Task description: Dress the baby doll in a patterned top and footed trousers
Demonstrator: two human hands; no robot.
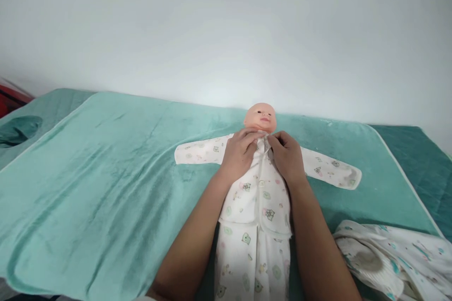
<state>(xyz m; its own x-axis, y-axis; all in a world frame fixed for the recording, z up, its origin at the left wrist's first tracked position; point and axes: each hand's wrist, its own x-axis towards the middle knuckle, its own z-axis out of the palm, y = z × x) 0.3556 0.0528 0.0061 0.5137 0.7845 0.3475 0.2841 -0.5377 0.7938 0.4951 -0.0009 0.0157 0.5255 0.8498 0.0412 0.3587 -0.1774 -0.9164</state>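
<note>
A baby doll (260, 117) lies on its back with its head toward the wall. It wears a white printed baby shirt (243, 197), sleeves spread out to both sides, and matching trousers (236, 263). At the neckline, my left hand (242, 150) has its fingers closed on the collar edge just under the doll's chin. Opposite it, my right hand (286, 153) pinches the shirt's front edge near the neck. The fingertips of both hands almost meet, and whatever fastener may be between them is too small to make out.
A green plush blanket (88, 178) covers the bed, wrinkled on the left. A bundled white printed cloth (395, 258) lies at the lower right. The pale wall (226, 33) rises behind the bed. Something red (12, 99) shows at the far left edge.
</note>
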